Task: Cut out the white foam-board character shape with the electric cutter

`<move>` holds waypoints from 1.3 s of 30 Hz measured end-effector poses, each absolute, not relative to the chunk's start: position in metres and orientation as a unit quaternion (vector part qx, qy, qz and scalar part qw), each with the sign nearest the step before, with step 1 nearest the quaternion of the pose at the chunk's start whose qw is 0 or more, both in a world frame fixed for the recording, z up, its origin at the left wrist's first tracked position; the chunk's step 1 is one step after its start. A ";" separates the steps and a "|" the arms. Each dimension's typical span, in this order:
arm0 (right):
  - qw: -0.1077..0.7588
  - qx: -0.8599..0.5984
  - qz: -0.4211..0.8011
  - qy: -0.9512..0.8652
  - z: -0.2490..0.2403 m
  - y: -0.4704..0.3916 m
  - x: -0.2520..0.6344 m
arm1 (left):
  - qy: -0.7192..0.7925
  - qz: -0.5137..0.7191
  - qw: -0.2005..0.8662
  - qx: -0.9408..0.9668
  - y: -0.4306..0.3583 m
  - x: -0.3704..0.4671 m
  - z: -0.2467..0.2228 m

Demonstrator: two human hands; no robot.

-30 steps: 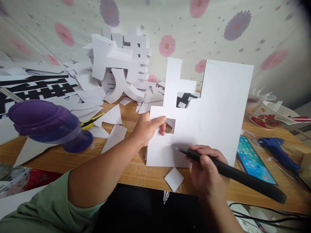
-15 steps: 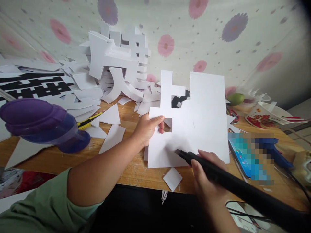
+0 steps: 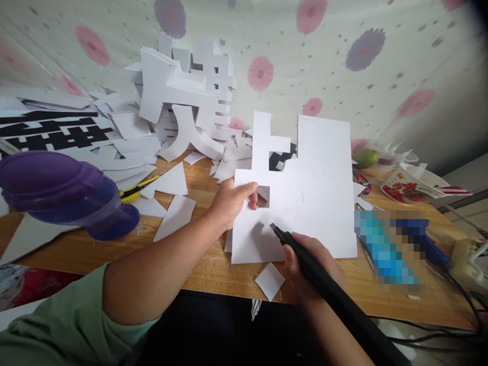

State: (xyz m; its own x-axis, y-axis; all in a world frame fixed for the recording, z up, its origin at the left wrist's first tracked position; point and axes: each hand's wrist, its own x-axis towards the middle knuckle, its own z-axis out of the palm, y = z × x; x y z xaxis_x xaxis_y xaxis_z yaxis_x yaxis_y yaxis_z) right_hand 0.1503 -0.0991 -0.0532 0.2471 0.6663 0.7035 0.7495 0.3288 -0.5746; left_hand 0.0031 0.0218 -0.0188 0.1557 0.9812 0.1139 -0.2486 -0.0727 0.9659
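White board (image 3: pixel 312 203) stands almost upright on the wooden table (image 3: pixel 198 269), with its lower edge on the table and its long side going up toward the wall; its cut-out steps are at the upper left. Compared with half a second ago the board has hardly moved, but the black cutting tool (image 3: pixel 324 282) has changed: its tip was low on the board near the bottom edge, and now it sits higher, closer to the small square hole, and the tool stands steeper.

Far to the left of the left hand a purple bottle (image 3: pixel 68 195) lies on its side, and a yellow knife (image 3: pixel 139 188) lies just behind it. Between the bottle and the left hand are white triangle scraps (image 3: pixel 170 183). Behind the left hand a pile of white cut letters (image 3: pixel 186 107) leans at the wall.

The left hand (image 3: pixel 232 203) is closed on the left edge of the board, thumb on the front, beside the square hole. The right hand (image 3: pixel 305 269) is wrapped around the black tool, whose long axis runs from lower right up to upper left, with the tip touching the board. A small white square (image 3: pixel 270 281) lies on the table just left of the right hand. Right of the right hand lies a blue glue gun (image 3: pixel 430 239), and further behind it a green fruit (image 3: pixel 366 157).
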 end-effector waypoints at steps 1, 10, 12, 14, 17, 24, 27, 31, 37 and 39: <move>0.537 -0.576 -0.035 -0.615 -0.053 -0.098 0.151 | 0.367 0.536 0.574 0.498 0.022 0.003 -0.018; 0.516 -0.588 -0.012 -0.623 -0.054 -0.098 0.153 | 0.367 0.537 0.574 0.498 0.022 0.003 -0.019; 0.518 -0.586 -0.007 -0.623 -0.053 -0.098 0.153 | 0.367 0.537 0.574 0.498 0.022 0.003 -0.019; 0.522 -0.582 -0.011 -0.624 -0.053 -0.098 0.152 | 0.367 0.536 0.574 0.498 0.021 0.003 -0.019; 0.526 -0.579 -0.018 -0.622 -0.054 -0.098 0.152 | 0.367 0.533 0.575 0.500 0.021 0.003 -0.018; 0.526 -0.575 -0.030 -0.626 -0.055 -0.097 0.153 | 0.366 0.534 0.575 0.500 0.021 0.003 -0.018; 0.524 -0.563 -0.036 -0.638 -0.055 -0.096 0.153 | 0.362 0.534 0.576 0.501 0.021 0.003 -0.019; 0.540 -0.526 -0.059 -0.654 -0.058 -0.094 0.155 | 0.363 0.534 0.577 0.500 0.022 0.003 -0.020; 0.521 -0.500 -0.102 -0.685 -0.065 -0.093 0.158 | 0.373 0.538 0.575 0.490 0.022 0.004 -0.021; 0.512 -0.512 -0.109 -0.681 -0.065 -0.094 0.158 | 0.378 0.541 0.574 0.484 0.022 0.004 -0.020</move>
